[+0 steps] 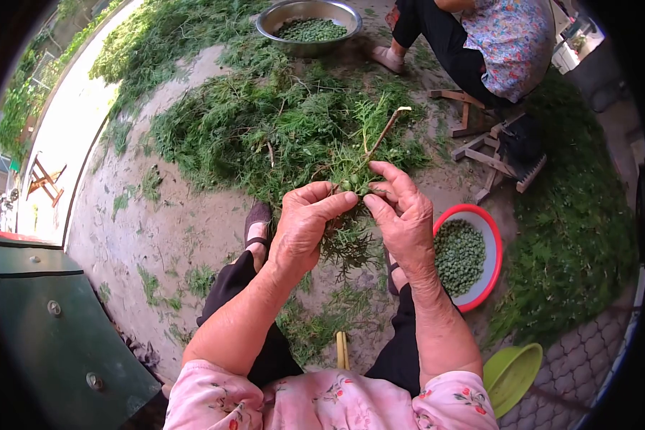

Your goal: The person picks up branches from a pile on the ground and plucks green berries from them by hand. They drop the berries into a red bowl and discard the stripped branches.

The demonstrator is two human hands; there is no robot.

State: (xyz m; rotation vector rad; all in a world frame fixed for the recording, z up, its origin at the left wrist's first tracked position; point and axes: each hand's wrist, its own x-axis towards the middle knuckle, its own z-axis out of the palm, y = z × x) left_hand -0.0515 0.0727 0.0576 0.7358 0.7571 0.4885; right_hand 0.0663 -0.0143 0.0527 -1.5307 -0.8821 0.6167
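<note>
My left hand [304,226] and my right hand [403,215] meet over my knees, both gripping a leafy green sprig [351,168] with a woody stem that sticks up and away from me. Small green seeds sit in the sprig between my fingertips. The left hand's fingers curl over the foliage; the right hand pinches it with thumb and fingers. A red-rimmed bowl [491,247] of green seeds lies on the ground just right of my right hand.
A large heap of cut green branches [265,129] covers the ground ahead. A metal basin [308,21] with green seeds stands beyond it. Another person [487,43] sits at the far right beside a wooden stool [491,147]. A green scoop [512,373] lies near my right elbow.
</note>
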